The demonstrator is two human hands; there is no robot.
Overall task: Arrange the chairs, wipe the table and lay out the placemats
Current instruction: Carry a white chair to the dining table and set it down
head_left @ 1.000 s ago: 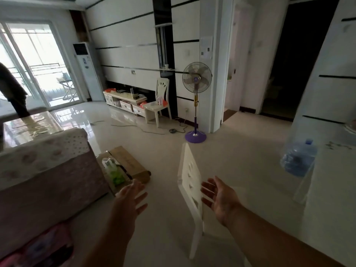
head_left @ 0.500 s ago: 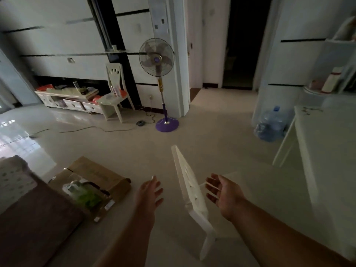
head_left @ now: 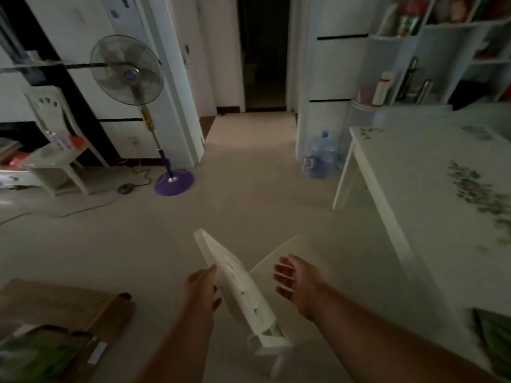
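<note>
A white plastic chair (head_left: pixel 237 283) stands on the floor just in front of me, its backrest seen edge-on. My left hand (head_left: pixel 201 288) is open at the left face of the backrest, fingertips at or very near it. My right hand (head_left: pixel 296 283) is open on the right side, over the seat, apart from the backrest. The white table (head_left: pixel 409 189) with a floral print stretches along the right. A second white chair (head_left: pixel 52 139) with things on its seat stands at the far left wall.
A standing fan (head_left: pixel 130 73) on a purple base sits left of a doorway, its cable trailing over the floor. A blue water jug (head_left: pixel 320 156) rests by the table's far leg. A cardboard box (head_left: pixel 60 324) lies at lower left. White shelves (head_left: pixel 448 51) fill the upper right corner.
The view has swung right, bringing the table and shelves into sight. Both hands have closed in on the chair's backrest; the left one has come up to its left face.
</note>
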